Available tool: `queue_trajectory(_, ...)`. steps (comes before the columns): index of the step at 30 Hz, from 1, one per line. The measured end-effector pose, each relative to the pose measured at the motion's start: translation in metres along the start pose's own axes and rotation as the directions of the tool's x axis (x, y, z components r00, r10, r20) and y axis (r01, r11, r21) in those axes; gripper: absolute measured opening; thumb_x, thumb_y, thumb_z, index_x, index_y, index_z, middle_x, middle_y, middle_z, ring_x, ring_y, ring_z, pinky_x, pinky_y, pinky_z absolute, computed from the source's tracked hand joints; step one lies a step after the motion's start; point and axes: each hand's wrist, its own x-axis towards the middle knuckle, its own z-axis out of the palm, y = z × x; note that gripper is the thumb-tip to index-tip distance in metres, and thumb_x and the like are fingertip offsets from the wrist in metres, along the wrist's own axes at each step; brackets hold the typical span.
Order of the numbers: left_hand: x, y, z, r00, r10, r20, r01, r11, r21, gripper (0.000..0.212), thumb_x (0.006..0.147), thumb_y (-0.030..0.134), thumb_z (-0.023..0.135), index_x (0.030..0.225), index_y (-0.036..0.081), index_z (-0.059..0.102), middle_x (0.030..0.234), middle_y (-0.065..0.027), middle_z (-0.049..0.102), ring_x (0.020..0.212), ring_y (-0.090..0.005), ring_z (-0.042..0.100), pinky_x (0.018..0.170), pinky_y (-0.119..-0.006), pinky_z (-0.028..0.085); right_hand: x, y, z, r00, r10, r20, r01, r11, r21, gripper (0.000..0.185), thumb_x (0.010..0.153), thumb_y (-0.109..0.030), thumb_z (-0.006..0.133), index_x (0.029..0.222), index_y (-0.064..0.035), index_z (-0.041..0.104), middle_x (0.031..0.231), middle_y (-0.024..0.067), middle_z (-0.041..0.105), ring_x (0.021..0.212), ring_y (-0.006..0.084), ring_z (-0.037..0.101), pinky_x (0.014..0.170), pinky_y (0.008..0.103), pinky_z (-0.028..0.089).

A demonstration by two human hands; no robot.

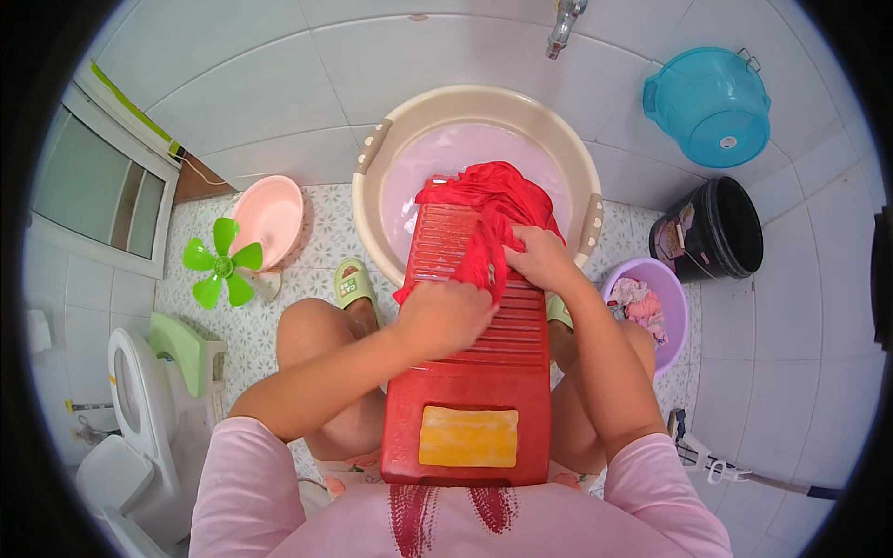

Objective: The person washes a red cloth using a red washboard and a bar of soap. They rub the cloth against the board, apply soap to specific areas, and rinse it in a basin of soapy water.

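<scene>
A red plastic washboard (pixel 513 335) leans from my lap into a large beige basin (pixel 370 202) of cloudy, pinkish water (pixel 446 143). Wet red cloth (pixel 502 185) is heaped over the board's upper end, partly above the water. My left hand (pixel 446 314), slightly blurred, grips a bunched part of it against the ridges; my right hand (pixel 541 258) clutches another fold at the board's right edge. A yellow bar of soap (pixel 469 437) lies in the recess at the board's near end.
Left of the basin are a pink basin (pixel 279 216), a green-bladed fan (pixel 223 266), a green plastic stool (pixel 178 349) and a toilet (pixel 139 390). On the right stand a purple basin (pixel 677 328) holding clothes and a black bucket (pixel 729 230). A blue basin (pixel 711 104) hangs on the wall near a tap (pixel 561 31).
</scene>
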Motion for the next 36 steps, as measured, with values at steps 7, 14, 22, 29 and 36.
queue_trajectory(7,0.056,-0.078,0.014,0.848,-0.528,-0.048,0.528,0.849,-0.015,0.033,0.09,0.034,0.052,0.083,0.006,0.068,0.079,-0.0242,0.064,0.076,-0.0374,0.064,0.065,-0.046,0.051,0.007,-0.001,-0.005,0.983,0.173,-0.058,-0.178,0.981,-0.082,0.042,0.082,-0.04,0.064,0.092,0.0,0.064,0.089,0.0268,0.064,0.087,0.041,0.062,0.078,0.0453,0.048)
queue_trajectory(14,0.038,-0.102,-0.021,0.725,-0.603,0.332,0.436,0.029,-0.899,0.021,0.084,0.022,0.065,0.096,0.005,0.069,0.083,-0.013,0.068,0.073,-0.0239,0.064,0.072,-0.034,0.051,0.003,0.028,-0.017,0.949,0.128,-0.288,-0.032,0.949,0.314,0.019,0.089,-0.018,0.064,0.092,0.0004,0.06,0.081,0.0063,0.062,0.075,0.0119,0.054,0.071,0.0281,0.046)
queue_trajectory(22,0.022,-0.105,-0.023,0.933,-0.358,0.044,0.256,0.571,-0.78,0.032,0.072,-0.006,0.059,0.1,0.005,0.048,0.089,-0.0079,0.058,0.091,-0.0197,0.057,0.082,-0.031,0.046,-0.033,-0.043,0.004,0.966,-0.247,0.075,0.248,0.969,-0.009,0.032,0.087,-0.021,0.063,0.061,-0.0024,0.061,0.053,0.0122,0.057,0.047,0.0259,0.057,0.05,0.0371,0.045)
queue_trajectory(29,0.038,-0.091,-0.005,0.949,-0.314,0.027,0.277,0.789,-0.549,0.024,0.077,0.007,0.058,0.1,0.003,0.051,0.096,-0.0185,0.061,0.093,-0.0355,0.058,0.08,-0.041,0.046,0.053,-0.014,0.046,0.928,-0.107,-0.357,-0.118,0.823,-0.555,0.034,0.083,-0.03,0.058,0.063,-0.0042,0.065,0.061,0.0222,0.059,0.059,0.0383,0.062,0.057,0.0483,0.05)
queue_trajectory(36,0.026,-0.104,-0.019,0.845,-0.53,0.079,0.514,0.76,-0.398,0.027,0.078,0.016,0.061,0.102,0.005,0.054,0.102,-0.0182,0.063,0.096,-0.038,0.059,0.081,-0.046,0.047,-0.023,-0.052,0.043,0.989,-0.149,-0.006,0.124,0.84,-0.529,0.032,0.081,-0.03,0.061,0.062,-0.006,0.066,0.06,0.0205,0.061,0.056,0.0372,0.063,0.057,0.0475,0.052)
